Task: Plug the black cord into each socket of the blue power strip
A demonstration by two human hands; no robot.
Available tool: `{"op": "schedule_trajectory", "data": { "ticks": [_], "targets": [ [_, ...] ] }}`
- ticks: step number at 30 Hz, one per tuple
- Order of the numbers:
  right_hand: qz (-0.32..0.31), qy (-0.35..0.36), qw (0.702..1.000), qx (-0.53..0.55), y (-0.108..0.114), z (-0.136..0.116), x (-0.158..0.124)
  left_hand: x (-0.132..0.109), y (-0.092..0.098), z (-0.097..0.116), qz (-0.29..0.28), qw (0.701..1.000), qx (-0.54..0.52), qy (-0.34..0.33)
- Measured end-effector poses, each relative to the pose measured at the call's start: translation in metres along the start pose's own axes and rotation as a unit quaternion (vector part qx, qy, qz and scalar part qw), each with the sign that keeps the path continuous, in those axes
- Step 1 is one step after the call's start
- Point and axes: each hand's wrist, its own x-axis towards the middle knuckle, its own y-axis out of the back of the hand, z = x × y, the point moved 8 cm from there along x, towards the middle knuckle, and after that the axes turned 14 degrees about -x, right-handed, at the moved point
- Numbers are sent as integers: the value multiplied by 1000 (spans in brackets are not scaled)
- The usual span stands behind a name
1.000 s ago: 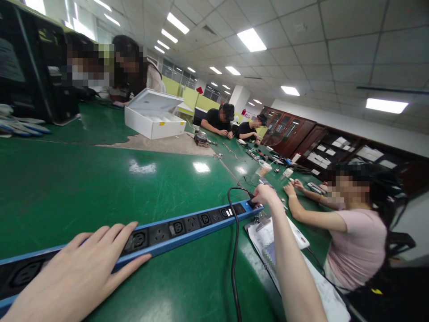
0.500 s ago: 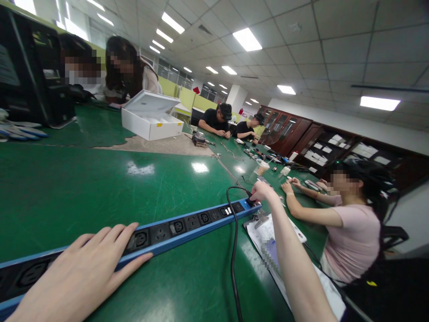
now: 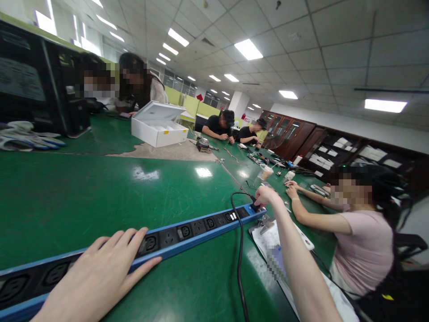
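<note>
Left hand [image 3: 97, 268]: half-curled, clasping the blue-and-black power strip [image 3: 187, 233], which lies aslant on the green tabletop [image 3: 100, 197]. Right hand [image 3: 267, 197]: fingers closed on a black plug [image 3: 256, 205] at the strip's right end. Black cable [image 3: 239, 250]: looped across strip. Clipboard [image 3: 262, 243]: near right. White box [image 3: 161, 134]: far left, lid raised.

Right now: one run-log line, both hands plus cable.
left hand: laid across blue power strip | right hand: holding black plug at strip's far end | plug seating: unclear | black cable: loops over strip
</note>
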Motion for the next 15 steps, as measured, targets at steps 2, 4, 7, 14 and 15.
{"op": "schedule_trajectory", "data": {
  "ticks": [2,4,7,14,15],
  "targets": [
    [28,-5,1000,-2,-1,2,-7,0,-3,1,-21,999,29,-9],
    [58,-11,998,-4,-2,4,-15,0,-4,-1,-28,999,40,-2],
    [80,-19,997,-4,-2,6,-22,0,-4,-5,-22,999,33,11],
    [20,-7,1000,21,4,3,-9,1,0,-1,-8,1000,18,12],
    [12,-6,1000,24,5,2,-8,1,2,1,-4,1000,16,11]
  ]
}}
